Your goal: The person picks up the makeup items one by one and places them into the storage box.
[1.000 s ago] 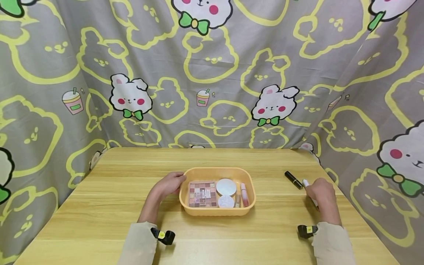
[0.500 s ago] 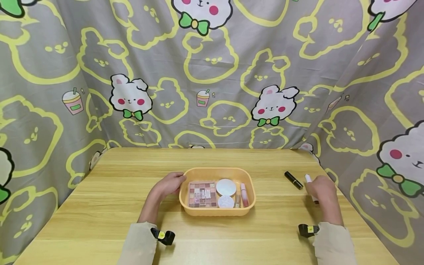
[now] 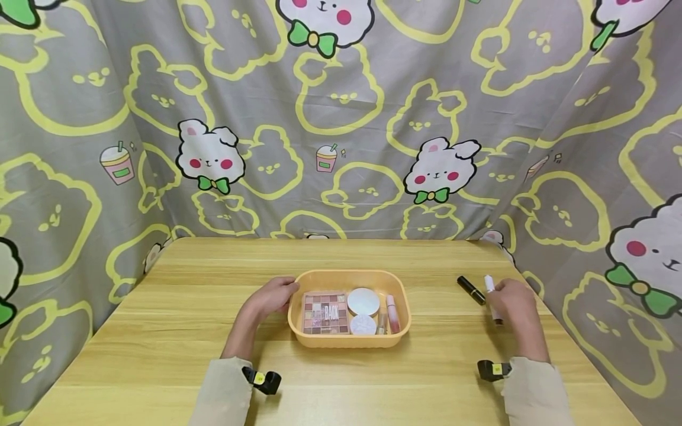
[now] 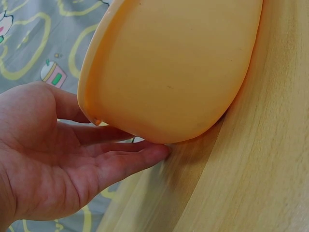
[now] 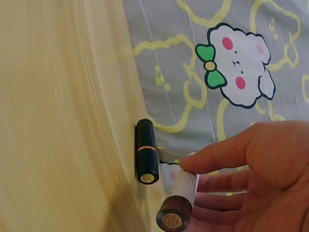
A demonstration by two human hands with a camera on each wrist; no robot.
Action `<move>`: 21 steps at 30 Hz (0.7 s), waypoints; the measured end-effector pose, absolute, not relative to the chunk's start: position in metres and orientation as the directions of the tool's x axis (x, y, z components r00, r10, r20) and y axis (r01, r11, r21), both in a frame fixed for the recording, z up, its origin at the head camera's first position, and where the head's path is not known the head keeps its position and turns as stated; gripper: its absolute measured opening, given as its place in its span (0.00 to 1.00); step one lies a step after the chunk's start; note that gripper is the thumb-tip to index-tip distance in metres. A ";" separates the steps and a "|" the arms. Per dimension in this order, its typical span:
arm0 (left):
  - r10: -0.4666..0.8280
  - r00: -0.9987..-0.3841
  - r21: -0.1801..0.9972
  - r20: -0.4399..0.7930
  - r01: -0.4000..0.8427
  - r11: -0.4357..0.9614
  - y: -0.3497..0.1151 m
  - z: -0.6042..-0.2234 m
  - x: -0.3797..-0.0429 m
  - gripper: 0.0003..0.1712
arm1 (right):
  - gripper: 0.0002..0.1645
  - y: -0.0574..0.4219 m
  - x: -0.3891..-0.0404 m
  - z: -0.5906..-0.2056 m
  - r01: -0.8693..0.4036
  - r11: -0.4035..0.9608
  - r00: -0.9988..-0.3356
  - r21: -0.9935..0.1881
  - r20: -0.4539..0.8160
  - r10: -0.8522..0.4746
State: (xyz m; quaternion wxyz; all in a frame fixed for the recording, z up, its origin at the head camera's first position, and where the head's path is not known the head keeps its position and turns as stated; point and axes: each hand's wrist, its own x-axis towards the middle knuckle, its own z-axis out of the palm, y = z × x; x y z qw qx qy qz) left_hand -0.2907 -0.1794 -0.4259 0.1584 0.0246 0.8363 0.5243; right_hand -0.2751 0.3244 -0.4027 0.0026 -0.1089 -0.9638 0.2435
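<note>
My left hand (image 3: 273, 294) holds the left end of a yellow-orange plastic tray (image 3: 348, 341), its thumb at the rim and its fingers below in the left wrist view. Inside the tray lie an eyeshadow palette (image 3: 325, 313), two round white compacts, a pink lip gloss tube (image 3: 392, 313) and a small slim tube (image 3: 381, 322). To the right, my right hand (image 3: 515, 303) pinches a white lipstick tube (image 5: 183, 188) with a dark brown end between thumb and fingers. A black lipstick tube (image 5: 146, 152) with a gold ring lies beside it on the table.
The wooden table (image 3: 341, 390) ends at a grey patterned curtain (image 3: 341, 195) that hangs behind it and along both sides. A black wrist camera (image 3: 266, 380) sits on the left sleeve and another (image 3: 491, 370) on the right.
The white lipstick tube has turned more upright in my right hand and shifted slightly left, closer to the black one. My left hand and the tray have stayed in place.
</note>
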 end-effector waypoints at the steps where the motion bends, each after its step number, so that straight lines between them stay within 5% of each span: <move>1: 0.205 -0.950 0.886 -0.237 -0.125 0.447 -0.180 -0.426 -0.291 0.33 | 0.25 0.324 -0.275 -0.403 0.201 0.858 -0.978 -0.474 -0.048 0.202; 21: 0.202 -0.949 0.885 -0.244 -0.133 0.446 -0.179 -0.426 -0.292 0.31 | 0.24 0.291 -0.280 -0.395 0.136 0.841 -0.987 -0.523 -0.003 0.158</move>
